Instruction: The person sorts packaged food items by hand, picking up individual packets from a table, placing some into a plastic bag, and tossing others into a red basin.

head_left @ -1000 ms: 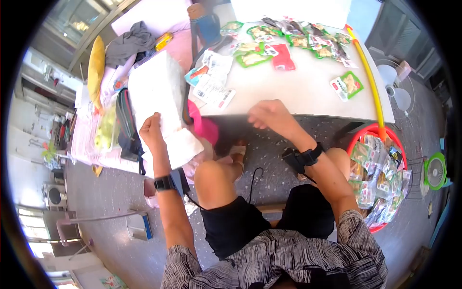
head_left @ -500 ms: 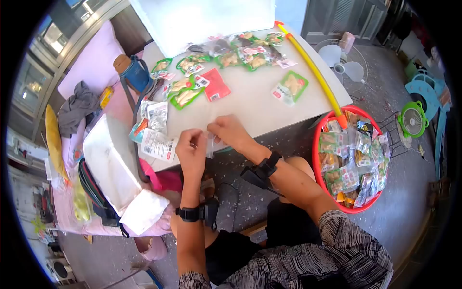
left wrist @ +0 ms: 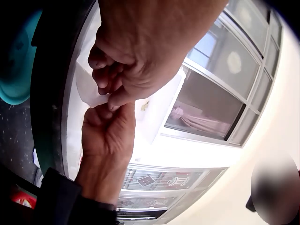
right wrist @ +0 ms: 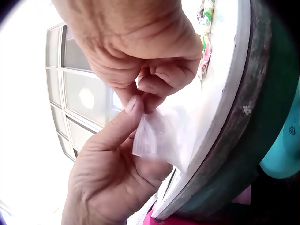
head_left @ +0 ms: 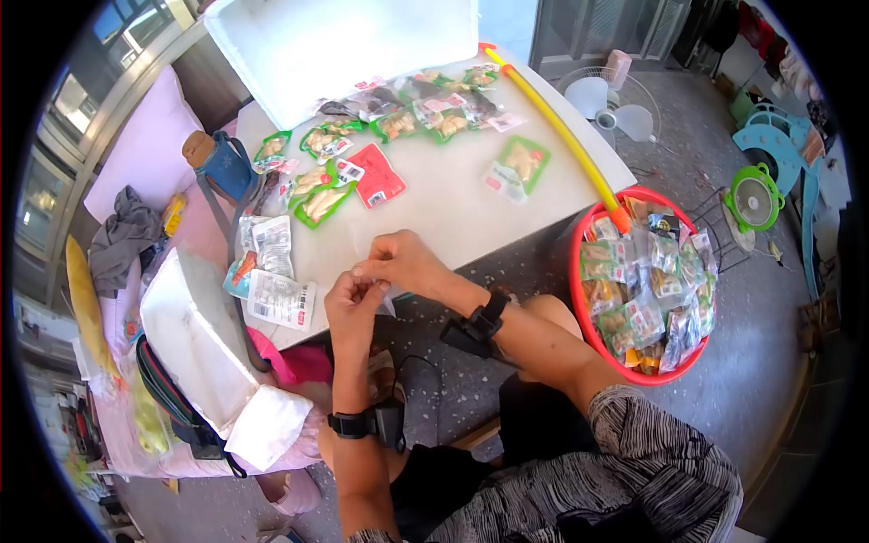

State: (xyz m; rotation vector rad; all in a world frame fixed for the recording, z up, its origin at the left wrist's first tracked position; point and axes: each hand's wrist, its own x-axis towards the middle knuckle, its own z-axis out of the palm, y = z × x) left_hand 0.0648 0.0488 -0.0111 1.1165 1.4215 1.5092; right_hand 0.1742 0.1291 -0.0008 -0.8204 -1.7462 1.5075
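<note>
A small clear plastic bag [right wrist: 161,136] hangs from the fingertips of both hands, just in front of the table's near edge. My left hand [head_left: 353,312] pinches its edge between thumb and fingers. Against it, my right hand [head_left: 405,261] also pinches the bag at the top, the fingertips of the two hands meeting. In the left wrist view, part of the whitish bag [left wrist: 89,89] shows beside the curled fingers. Nearest to the hands on the white table [head_left: 434,217] lie a white labelled packet [head_left: 282,300] and a red packet [head_left: 376,175].
Several green-edged food packets [head_left: 321,204] lie across the table, with one apart [head_left: 520,167] at the right. A white foam box [head_left: 353,54] stands behind them. A yellow tube [head_left: 561,127] runs along the right edge to a red basket [head_left: 579,299] full of packets.
The hands were apart over the table's front edge; they have come together at the bag and now both pinch it. The head view has swung to the right.
</note>
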